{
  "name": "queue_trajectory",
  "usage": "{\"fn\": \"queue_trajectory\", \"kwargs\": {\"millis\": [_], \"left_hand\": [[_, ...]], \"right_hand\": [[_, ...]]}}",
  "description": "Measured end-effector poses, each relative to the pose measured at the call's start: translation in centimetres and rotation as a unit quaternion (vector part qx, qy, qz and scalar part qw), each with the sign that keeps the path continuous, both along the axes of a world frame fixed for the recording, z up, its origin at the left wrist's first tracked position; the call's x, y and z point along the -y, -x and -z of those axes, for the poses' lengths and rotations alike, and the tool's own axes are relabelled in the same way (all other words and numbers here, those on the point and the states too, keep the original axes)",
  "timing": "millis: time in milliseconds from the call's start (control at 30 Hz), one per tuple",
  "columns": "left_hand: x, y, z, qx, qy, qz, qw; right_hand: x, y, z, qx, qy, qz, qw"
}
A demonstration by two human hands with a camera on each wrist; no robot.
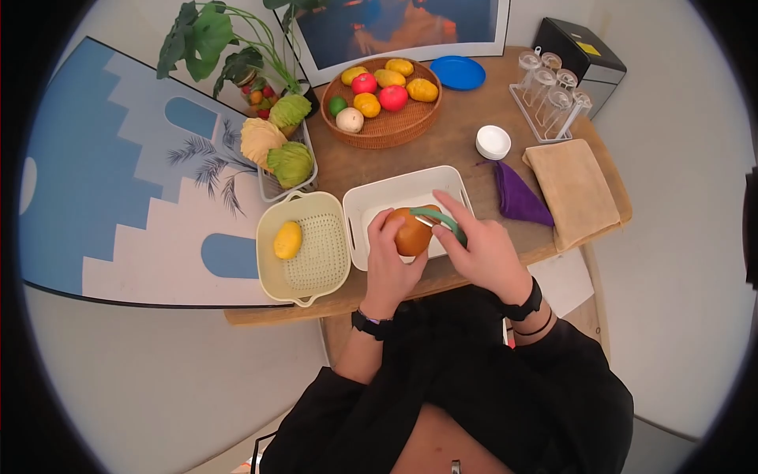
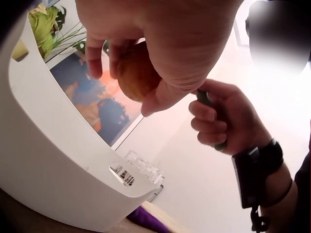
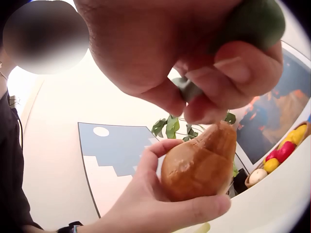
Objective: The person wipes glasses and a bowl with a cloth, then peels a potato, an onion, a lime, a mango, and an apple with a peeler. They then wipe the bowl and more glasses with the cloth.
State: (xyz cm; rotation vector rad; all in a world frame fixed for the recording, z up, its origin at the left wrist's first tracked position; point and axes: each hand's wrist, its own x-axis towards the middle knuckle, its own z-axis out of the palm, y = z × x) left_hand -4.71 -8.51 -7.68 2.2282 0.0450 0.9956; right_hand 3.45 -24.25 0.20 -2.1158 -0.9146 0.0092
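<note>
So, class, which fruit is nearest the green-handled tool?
The brown pear-shaped fruit held in the left grip; the yellow fruit in the pale basket and the fruits in the woven basket lie farther off.

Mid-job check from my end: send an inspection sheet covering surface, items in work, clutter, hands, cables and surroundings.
Surface: wooden table, bare wood visible between items.
Job's things: brown pear-shaped fruit and green-handled tool, likely a peeler, over the white bin in the head view.
Clutter: pale yellow colander holding one yellow fruit; wicker basket of produce; purple cloth; tan cloth.
Hands: left hand grips the fruit; right hand holds the tool, blade contact unclear.
Cables: nothing seen on the table.
Surroundings: leafy plant, framed picture.
</note>
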Motion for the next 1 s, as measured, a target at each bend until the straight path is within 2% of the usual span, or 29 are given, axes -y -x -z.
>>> {"fn": "queue_trajectory", "kwargs": {"millis": [33,67,100,133,167,200,233,267,300,333,367,400,433,500,533,633,667,700,733,767,800,833,867,933,1000], "left_hand": [[0.2,-0.1,-0.3,-0.037,0.106,0.013,0.994],[0.3,-0.2,-0.5,-0.074,0.212,0.026,0.974],[0.0,-0.3,-0.3,-0.071,0.212,0.026,0.974],[-0.5,-0.5,0.2,-0.1,0.377,0.069,0.918],[-1.0,-0.5,0.4,-0.127,0.531,0.11,0.831],[-1.2,-0.4,0.5,-0.131,0.603,0.134,0.775],[-1.5,-0.1,0.3,-0.135,0.604,0.132,0.774],[-1.8,0.0,0.0,-0.141,0.639,0.195,0.731],[-2.0,-0.1,-0.3,-0.146,0.669,0.255,0.683],[-2.1,-0.1,-0.3,-0.146,0.668,0.257,0.683],[-2.3,-0.1,-0.2,-0.144,0.705,0.301,0.626],[-2.5,0.0,-0.2,-0.141,0.737,0.342,0.566],[-2.6,0.1,-0.2,-0.14,0.737,0.339,0.568],[-2.3,0.0,-0.2,-0.177,0.704,0.313,0.613],[-2.3,-0.1,-0.3,-0.178,0.704,0.314,0.612],[-2.0,-0.2,0.0,-0.172,0.724,0.32,0.586],[-1.9,-0.6,0.4,-0.192,0.58,0.25,0.751],[-1.8,-0.8,0.7,-0.203,0.405,0.167,0.876],[-2.2,-0.7,1.1,-0.229,0.243,0.082,0.939],[-2.5,-0.9,0.9,-0.228,0.241,0.084,0.939],[-2.8,-1.1,0.6,-0.247,0.149,0.055,0.956],[-3.1,-1.4,0.4,-0.263,0.056,0.026,0.963],[-3.4,-1.6,0.6,-0.262,0.055,0.027,0.963],[-3.9,-2.0,1.7,-0.347,-0.124,-0.02,0.93],[-3.9,-2.6,2.4,-0.378,-0.144,-0.015,0.914]], "right_hand": [[0.1,-0.7,0.8,0.0,0.0,0.001,1.0],[0.2,-2.1,2.0,-0.013,-0.017,0.084,0.996],[0.3,-3.1,2.6,-0.023,-0.034,0.165,0.985],[0.5,-2.9,2.8,-0.017,-0.051,0.138,0.989],[0.4,-2.2,2.3,-0.017,-0.052,0.135,0.989],[0.5,-0.9,1.3,-0.045,-0.044,0.017,0.998],[0.6,-0.1,0.8,-0.072,-0.037,-0.099,0.992],[0.5,-0.9,2.6,0.005,-0.03,-0.04,0.999],[0.5,-2.3,3.6,0.004,-0.03,-0.037,0.999],[0.4,-4.0,4.3,-0.019,-0.097,0.082,0.992],[0.2,-4.9,3.8,-0.04,-0.162,0.197,0.966],[0.7,-4.8,2.4,-0.123,-0.145,0.21,0.959],[0.5,-4.3,2.5,-0.126,-0.146,0.206,0.959],[0.7,-2.9,3.0,-0.072,-0.133,0.029,0.988],[0.6,-2.9,3.1,-0.072,-0.133,0.031,0.988],[0.8,-2.9,4.4,-0.221,-0.119,0.023,0.968],[1.0,-3.2,4.1,-0.199,-0.125,0.091,0.968],[1.3,-3.3,4.0,-0.2,-0.124,0.092,0.968],[1.7,-3.4,4.0,-0.231,-0.153,0.1,0.956],[2.1,-3.6,4.1,-0.261,-0.182,0.109,0.942],[2.3,-3.7,5.2,-0.211,-0.162,0.105,0.958],[2.6,-3.5,5.5,-0.21,-0.163,0.106,0.958],[2.8,-3.3,5.7,-0.228,-0.135,0.087,0.96],[3.3,-2.9,5.7,-0.247,-0.105,0.068,0.961],[3.6,-2.6,5.5,-0.253,-0.085,0.061,0.962]]}}
